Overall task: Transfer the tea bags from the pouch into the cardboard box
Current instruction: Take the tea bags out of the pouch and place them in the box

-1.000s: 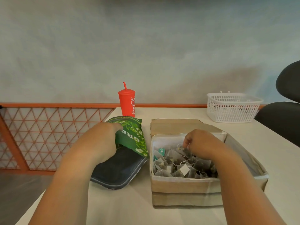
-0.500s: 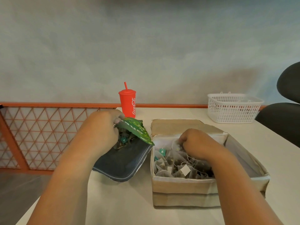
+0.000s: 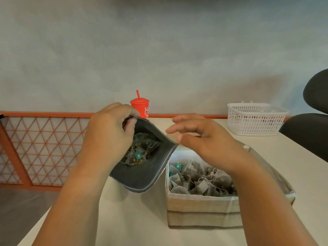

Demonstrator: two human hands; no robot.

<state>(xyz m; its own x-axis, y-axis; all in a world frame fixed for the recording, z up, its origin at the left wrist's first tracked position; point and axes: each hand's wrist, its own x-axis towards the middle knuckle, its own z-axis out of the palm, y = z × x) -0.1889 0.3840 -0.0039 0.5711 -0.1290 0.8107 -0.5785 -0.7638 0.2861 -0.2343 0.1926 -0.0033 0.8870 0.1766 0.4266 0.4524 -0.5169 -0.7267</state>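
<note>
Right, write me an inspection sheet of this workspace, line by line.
Surface: pale table, no spills seen.
Job's things: pouch held open and tilted, tea bags inside it; cardboard box open to its right, holding a heap of bags.
Clutter: red cup with lid and straw behind the pouch; white basket at the far right.
Hands: left hand grips the pouch's rim; right hand has its fingers spread above the box and holds nothing.
Cables: nothing seen.
Surroundings: grey wall; orange lattice railing on the left; dark chair on the right.
</note>
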